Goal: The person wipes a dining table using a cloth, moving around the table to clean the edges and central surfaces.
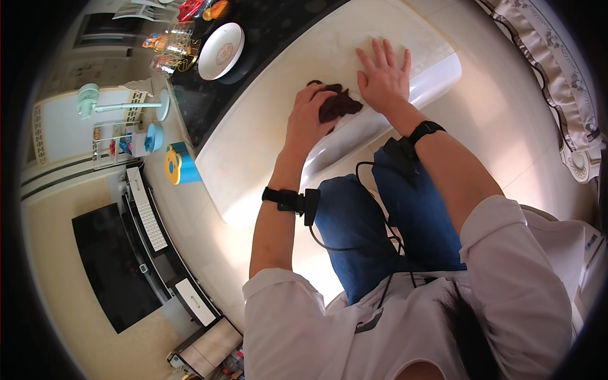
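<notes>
My left hand (308, 116) is closed around a crumpled dark brown cloth (339, 105), pressed on the pale table top (266, 123) close to its near edge. Part of the cloth sticks out to the right of my fingers. To the right of it, my right hand (385, 78) lies flat on the same pale surface with its fingers spread and nothing held. Both wrists wear black straps, with a black device and cable at the left one.
Beyond the pale surface, a dark glossy strip bears a white bowl (221, 51) and a rack of drinking glasses (175, 47). A blue and yellow container (183, 164) is at the left. Farther off are a pale green desk fan (89, 100) and a television (117, 268).
</notes>
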`<state>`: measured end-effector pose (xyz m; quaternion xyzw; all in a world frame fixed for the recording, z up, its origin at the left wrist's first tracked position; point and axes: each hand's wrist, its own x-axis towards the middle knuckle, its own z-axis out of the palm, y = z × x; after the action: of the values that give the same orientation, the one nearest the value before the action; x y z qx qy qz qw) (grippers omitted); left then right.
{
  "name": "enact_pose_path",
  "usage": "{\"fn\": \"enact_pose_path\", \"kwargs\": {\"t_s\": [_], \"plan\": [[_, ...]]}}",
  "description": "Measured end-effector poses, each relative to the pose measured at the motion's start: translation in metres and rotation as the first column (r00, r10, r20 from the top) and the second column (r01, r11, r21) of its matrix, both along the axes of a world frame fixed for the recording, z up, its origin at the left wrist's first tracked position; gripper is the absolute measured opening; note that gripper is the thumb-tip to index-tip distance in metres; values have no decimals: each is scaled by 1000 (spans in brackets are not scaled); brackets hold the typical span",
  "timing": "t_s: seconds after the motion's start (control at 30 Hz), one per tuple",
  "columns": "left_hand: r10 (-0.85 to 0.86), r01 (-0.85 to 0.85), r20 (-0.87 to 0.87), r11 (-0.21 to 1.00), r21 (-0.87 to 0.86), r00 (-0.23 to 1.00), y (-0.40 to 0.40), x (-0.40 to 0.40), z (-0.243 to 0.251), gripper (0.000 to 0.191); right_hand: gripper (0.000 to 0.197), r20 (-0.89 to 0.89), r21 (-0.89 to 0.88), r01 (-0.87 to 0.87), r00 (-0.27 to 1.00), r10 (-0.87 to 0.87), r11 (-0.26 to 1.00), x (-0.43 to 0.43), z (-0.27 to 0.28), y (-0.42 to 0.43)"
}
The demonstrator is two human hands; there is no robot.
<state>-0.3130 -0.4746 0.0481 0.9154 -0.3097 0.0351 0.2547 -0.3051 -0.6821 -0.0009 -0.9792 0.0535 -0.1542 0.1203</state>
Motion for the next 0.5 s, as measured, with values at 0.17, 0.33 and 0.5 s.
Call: {"fn": "enact_pose_path", "kwargs": {"t_s": [0.17,0.33,0.5], "plan": [[307,-300,92,950,-81,947,29,63,-18,45,49,93,35,-25,995,22,999,4,-7,1],[199,-198,85,980,-21,976,19,36,-24,46,49,80,19,-21,997,20,1000,3,-11,-2],[20,-19,-43,1000,23,999,17,-29,0,52,50,-31,-5,4,999,-4,1000,2,-2,-3]]}}
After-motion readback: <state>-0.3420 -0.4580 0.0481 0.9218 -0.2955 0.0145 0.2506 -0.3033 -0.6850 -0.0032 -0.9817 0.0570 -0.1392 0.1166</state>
